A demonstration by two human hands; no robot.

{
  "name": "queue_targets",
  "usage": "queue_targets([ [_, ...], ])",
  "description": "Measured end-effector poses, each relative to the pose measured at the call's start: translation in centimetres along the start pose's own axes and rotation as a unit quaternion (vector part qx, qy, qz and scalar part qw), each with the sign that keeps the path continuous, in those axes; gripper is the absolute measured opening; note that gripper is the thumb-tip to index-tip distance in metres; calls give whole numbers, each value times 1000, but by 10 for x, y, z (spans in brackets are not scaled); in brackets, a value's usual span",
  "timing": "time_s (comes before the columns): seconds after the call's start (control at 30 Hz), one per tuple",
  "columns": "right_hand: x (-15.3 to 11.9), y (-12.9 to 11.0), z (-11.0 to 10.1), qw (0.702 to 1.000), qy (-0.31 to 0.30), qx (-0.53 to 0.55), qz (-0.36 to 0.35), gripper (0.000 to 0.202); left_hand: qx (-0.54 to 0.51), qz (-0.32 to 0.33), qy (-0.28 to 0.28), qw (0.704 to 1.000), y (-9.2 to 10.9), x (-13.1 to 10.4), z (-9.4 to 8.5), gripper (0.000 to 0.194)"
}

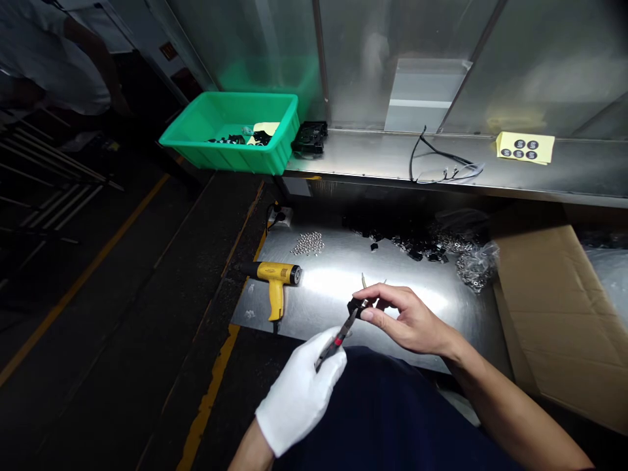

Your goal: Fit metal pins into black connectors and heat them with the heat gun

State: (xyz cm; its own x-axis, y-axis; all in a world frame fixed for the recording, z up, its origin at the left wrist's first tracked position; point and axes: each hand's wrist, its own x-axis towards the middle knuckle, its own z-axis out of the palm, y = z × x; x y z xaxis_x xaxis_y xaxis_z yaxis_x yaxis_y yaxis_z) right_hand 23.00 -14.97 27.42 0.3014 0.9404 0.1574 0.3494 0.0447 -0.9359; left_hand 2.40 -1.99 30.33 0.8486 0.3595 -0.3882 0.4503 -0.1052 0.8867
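My left hand (303, 387), in a white glove, is closed around a pair of pliers (338, 340) with a red mark. The pliers' tips meet a small black part (354, 306), which my bare right hand (406, 318) pinches between thumb and fingers. Just beyond those fingers, a thin light-coloured piece (364, 280) sticks up. Whether the plier jaws grip the part is too small to tell.
A yellow heat gun (273, 281) lies left on the metal table (318, 314). Farther back are silver pieces (309, 243) and black parts (417, 248). A cardboard box (554, 314) stands right. The shelf (363, 154) holds a green bin (235, 157), cables (441, 154) and stickers (526, 148).
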Motion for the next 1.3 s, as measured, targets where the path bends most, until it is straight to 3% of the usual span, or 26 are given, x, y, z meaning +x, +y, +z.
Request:
queue_targets([
  [0.1,-1,2,1,1000,4,-2,5,26,-20,-30,-19,999,0,0,-1,22],
  [0.33,-1,3,-1,1000,-12,-12,15,25,-38,-32,-31,998,-6,0,-1,19],
  [0.6,-9,20,1,999,-12,-29,25,27,-63,-50,21,997,-18,2,16,25],
  [0.7,-6,23,5,998,-28,-38,31,26,-54,-34,55,996,-32,7,22,30],
  [0.8,-7,32,24,997,-35,-43,59,34,-66,-38,82,994,-53,14,26,36],
  [0.9,-23,65,56,989,-24,-67,128,44,-116,-91,109,983,-78,18,29,40],
  [1.03,-65,137,78,954,-40,-161,249,30,-180,-166,113,963,-105,17,31,52],
  [1.17,-98,191,54,899,4,-291,327,30,-223,-141,92,960,-115,11,29,57],
  [1.3,-92,220,29,868,11,-375,326,36,-259,-132,86,953,-108,10,27,58],
])
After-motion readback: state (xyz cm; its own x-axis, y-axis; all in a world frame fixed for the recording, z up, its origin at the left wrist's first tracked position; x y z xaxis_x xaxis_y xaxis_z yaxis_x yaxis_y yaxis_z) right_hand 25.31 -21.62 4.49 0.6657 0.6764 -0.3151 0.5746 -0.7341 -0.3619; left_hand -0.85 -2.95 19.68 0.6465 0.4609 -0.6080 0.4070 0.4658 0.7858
